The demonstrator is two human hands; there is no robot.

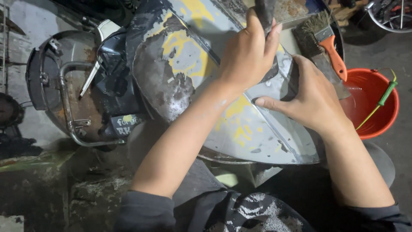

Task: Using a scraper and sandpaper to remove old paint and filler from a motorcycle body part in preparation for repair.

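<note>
Left hand (246, 56) grip shut round dark tool handle (265, 13), right hand (311, 96) flat (open) on metal panel (253, 129) w/ yellow paint

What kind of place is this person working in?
Probably a vehicle repair or bodywork shop: a grey metal body panel with flaking yellow paint, a rusty stripped scooter shell on bare concrete, and an orange-handled paintbrush beside a red plastic bucket.

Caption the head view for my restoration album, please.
Left hand grips a dark tool while the right hand steadies a stripped metal panel, brush and orange bucket nearby.
</note>
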